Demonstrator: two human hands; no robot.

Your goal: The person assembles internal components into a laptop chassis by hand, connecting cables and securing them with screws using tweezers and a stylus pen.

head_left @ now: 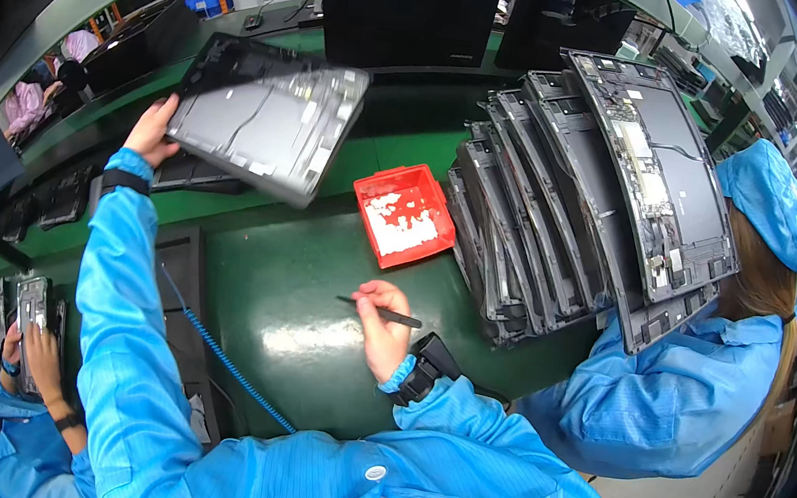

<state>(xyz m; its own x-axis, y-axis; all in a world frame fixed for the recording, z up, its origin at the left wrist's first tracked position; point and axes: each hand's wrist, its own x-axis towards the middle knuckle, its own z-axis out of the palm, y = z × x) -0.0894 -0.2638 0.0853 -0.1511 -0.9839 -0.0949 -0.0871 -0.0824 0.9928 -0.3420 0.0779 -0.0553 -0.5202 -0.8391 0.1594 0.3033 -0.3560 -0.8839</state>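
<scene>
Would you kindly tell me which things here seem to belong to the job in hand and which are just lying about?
Apparently the job's:
grey device casing, in the left hand;
slim black tool, in the right hand;
red bin with white pieces;
stack of similar casings.

Apparently just about:
large black screen, behind;
blue container, back left.

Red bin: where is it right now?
In the head view, the red bin sits near the middle of the green table, left of the stacked panels and beyond the right hand.
</scene>
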